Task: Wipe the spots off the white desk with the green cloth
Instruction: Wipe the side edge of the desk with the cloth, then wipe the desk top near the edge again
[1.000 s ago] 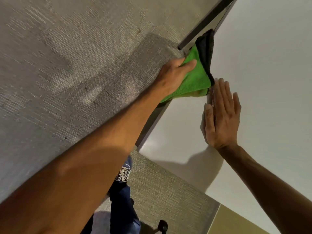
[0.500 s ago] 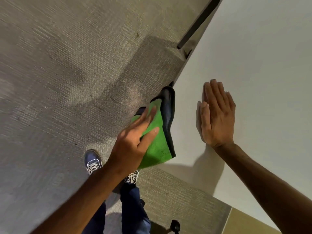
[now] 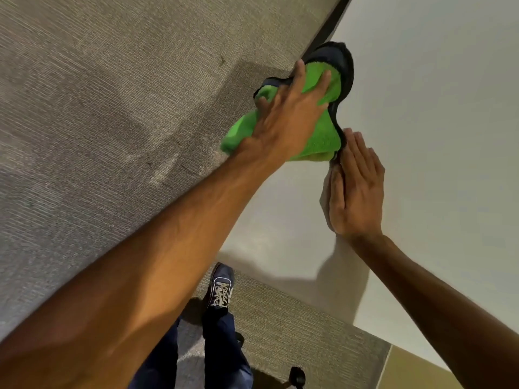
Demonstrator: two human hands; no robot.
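**Cloth worked along the worktop's left edge**

The carpet (image 3: 98,122) filled the left half of the frame, grey and ribbed. Low at centre stood the person's own shoe (image 3: 222,289) and dark trouser legs.

From the lower left the left arm ran up to the middle of the frame. The left hand (image 3: 283,119) lay pressed down on the cloth (image 3: 320,136), its fingers (image 3: 323,80) spread over the green pile and curled a little into it, pinning the cloth rather than closing round it. The cloth, green with a dark border, sat bunched at upper centre, right on the left edge of the worktop (image 3: 435,108), part of it hanging out over the carpet.

Just right of it, the right hand (image 3: 355,189) rested flat on the white surface, fingers straight and together, gripping nothing. Its fingertips touched the cloth's lower dark border. It seemed to serve as a brace.

No spots could be made out on the white surface from this view, which was slightly blurred; any near the edge would have been under the cloth.

By my judgement the wiping itself was in hand, a stroke along the edge strip. The next move called for steady downward pressure while sliding the cloth along or inward, with enough of it kept on the worktop that it did not slip off the edge. The right hand would need to shift clear of the cloth's path.
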